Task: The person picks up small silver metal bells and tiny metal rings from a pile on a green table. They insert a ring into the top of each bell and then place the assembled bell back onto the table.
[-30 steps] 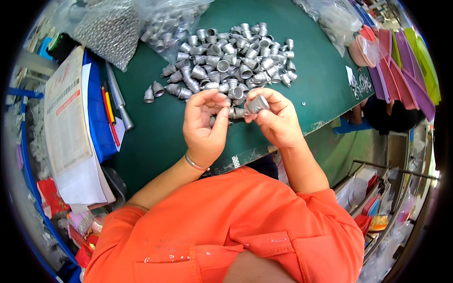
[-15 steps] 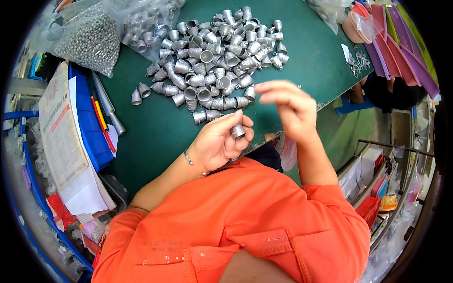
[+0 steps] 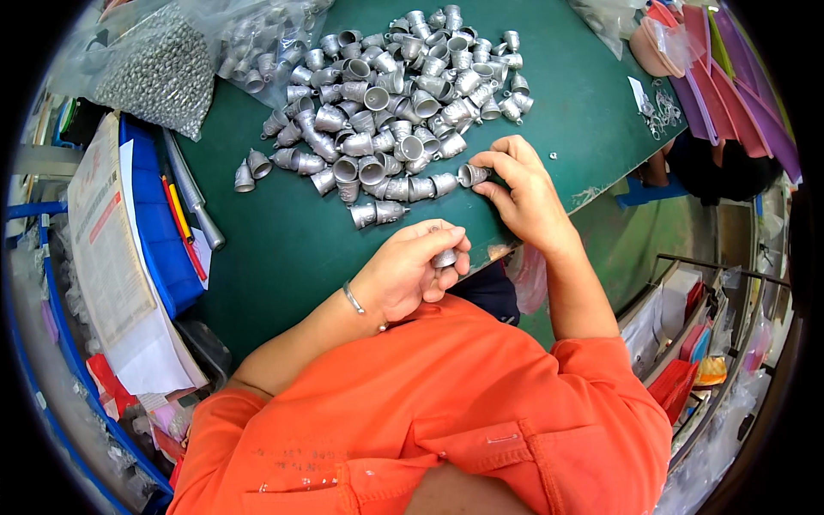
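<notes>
Starting on the left, a clear bag of silver beads (image 3: 154, 81) slumps on the green table (image 3: 275, 249), and beside it a second clear bag (image 3: 262, 47) bulges with grey metal cups, that lot untouched by either hand! Two loose cups (image 3: 244, 178) lie off by themselves, and then comes the big one, the heap of cups (image 3: 425, 105), tumbled every which way, mouths up, mouths sideways, by far the larger share! At its near edge a pair of cups (image 3: 378, 214) lies end to end, and just behind it a short row of cups (image 3: 421, 188) lines up, only a handful, so by my reckoning it's early going with plenty left! Down in front, the left hand (image 3: 410, 270) is curled closed around a small grey cup (image 3: 445, 257), most of it hidden by fingers! And over on the right, the right hand (image 3: 522, 190) has thumb and fingertips pinched on another cup (image 3: 471, 175), lying at the row's right end, whether touching its neighbour I can't tell
</notes>
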